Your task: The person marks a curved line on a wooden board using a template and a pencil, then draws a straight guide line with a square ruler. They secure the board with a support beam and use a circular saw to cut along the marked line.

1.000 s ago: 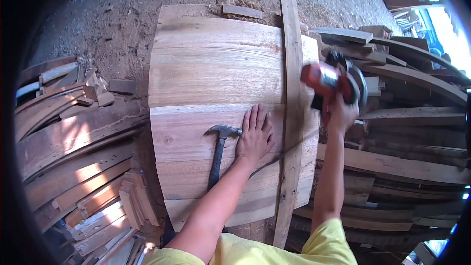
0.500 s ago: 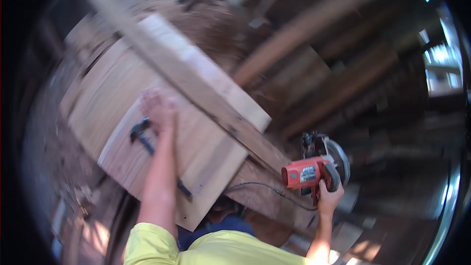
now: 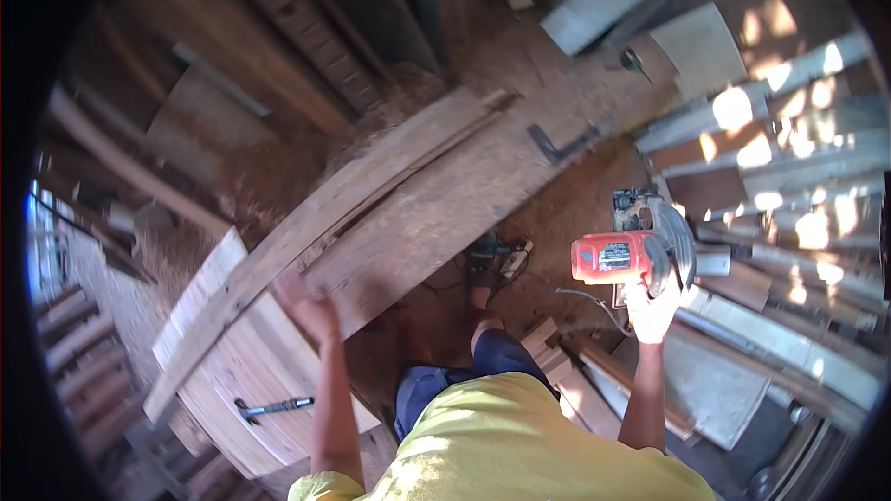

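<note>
My right hand [image 3: 654, 308] grips the handle of a red circular saw [image 3: 608, 258], held up in the air to the right of my body. A short length of cord [image 3: 594, 299] hangs by the saw. My left hand [image 3: 311, 308], blurred, looks open with fingers stretched out, at the edge of a pale wooden panel [image 3: 269, 339] beside the workbench plank. Whether it presses on the wood I cannot tell. On the panel lies a hammer [image 3: 278, 406], left of my left forearm.
A long narrow timber [image 3: 306, 213] runs across the panel and along the wide, dusty bench plank [image 3: 445, 213]. A bent black metal piece [image 3: 560, 144] rests on that plank. Near my feet is a dark power tool [image 3: 487, 246]. Stacked boards [image 3: 780, 334] fill the right side.
My view has swung right, showing more of the bench and the stacked boards. My left hand has shifted from the panel's middle to its edge. The saw stays in my right hand.
</note>
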A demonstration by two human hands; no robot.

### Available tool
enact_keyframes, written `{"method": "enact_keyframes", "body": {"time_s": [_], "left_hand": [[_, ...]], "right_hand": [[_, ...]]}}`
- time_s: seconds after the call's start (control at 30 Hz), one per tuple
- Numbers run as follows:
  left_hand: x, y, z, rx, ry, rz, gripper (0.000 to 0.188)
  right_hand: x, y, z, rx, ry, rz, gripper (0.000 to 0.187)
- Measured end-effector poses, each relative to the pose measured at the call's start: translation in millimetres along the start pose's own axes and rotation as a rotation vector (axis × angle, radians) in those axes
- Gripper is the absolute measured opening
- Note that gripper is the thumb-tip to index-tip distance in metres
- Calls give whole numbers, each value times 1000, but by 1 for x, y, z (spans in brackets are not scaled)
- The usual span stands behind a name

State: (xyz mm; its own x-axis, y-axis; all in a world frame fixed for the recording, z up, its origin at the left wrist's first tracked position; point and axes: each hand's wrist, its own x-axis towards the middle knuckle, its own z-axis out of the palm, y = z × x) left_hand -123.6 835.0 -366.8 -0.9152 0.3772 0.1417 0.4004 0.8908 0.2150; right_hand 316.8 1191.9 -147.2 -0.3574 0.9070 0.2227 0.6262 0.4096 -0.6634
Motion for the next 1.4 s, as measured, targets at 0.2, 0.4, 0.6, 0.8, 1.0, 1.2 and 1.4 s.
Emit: {"method": "enact_keyframes", "body": {"time_s": [0.2,0.4,0.6,0.8,1.0,1.2,1.4], "left_hand": [[45,307,55,-419,-262,802,67],[19,402,121,-240,-181,725,81],[27,401,132,-163,-189,756,81],[29,397,126,-69,-269,797,83],[28,399,130,-108,-377,734,91],[28,400,117,-28,-414,704,90],[28,413,115,-60,-433,664,87]], "right_hand": [[-36,104,-11,-16,13,552,38],[-82,265,37,29,-62,932,45],[-92,469,161,-211,-120,626,41],[-45,604,283,-389,-458,802,54],[-34,728,359,-610,-781,756,80],[-6,745,415,-803,-921,602,73],[-29,702,472,-712,-1010,470,66]]}}
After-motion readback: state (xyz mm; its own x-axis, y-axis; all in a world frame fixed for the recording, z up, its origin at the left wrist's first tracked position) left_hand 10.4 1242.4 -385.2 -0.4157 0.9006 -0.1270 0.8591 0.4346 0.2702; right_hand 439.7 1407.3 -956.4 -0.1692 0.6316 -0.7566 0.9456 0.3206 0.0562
